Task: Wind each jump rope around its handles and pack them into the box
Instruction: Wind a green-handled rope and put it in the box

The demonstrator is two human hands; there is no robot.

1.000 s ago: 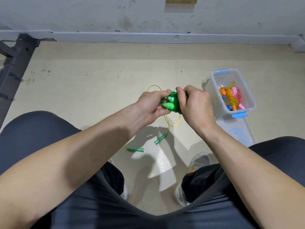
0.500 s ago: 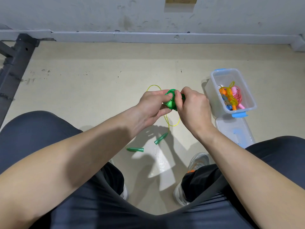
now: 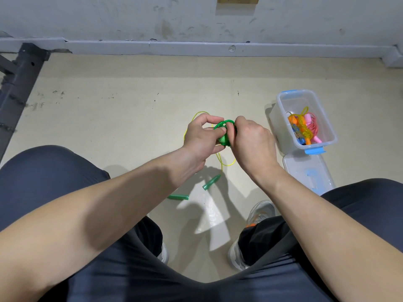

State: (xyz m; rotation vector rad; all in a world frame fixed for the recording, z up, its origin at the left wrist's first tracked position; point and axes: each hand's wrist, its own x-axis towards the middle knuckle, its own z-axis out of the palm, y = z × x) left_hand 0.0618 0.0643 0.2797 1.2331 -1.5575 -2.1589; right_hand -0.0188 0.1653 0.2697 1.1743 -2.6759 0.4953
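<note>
Green rope (image 3: pixel 224 132): wound into a bundle and held in the air between both hands, above the floor and left of the box; one loop of cord arches over the top, and a pale green handle end shows below.
Left hand (image 3: pixel 199 138): fingers curled, gripping the bundle's left side, thumb and forefinger raised by the loop.
Right hand (image 3: pixel 250 142): fingers curled, pinching the bundle's right side, knuckles towards the camera.
Yellow rope (image 3: pixel 220 159): thin cord lying loose on the floor under the hands, unwound.
Handles (image 3: pixel 211 182): two translucent green ones on the floor near the person's feet, apart from each other; the cord runs to the nearer one.
Box (image 3: pixel 324 118): clear plastic with blue clips, open, on the floor to the right.
Packed ropes (image 3: pixel 303 129): orange, yellow and pink, tangled inside the box.
Writing: a blue patterned handle in the box, print too small to read.
Lid (image 3: pixel 305 171): clear, flat on the floor, touching the box's near end.
Frame (image 3: pixel 19 83): dark metal, far left.
</note>
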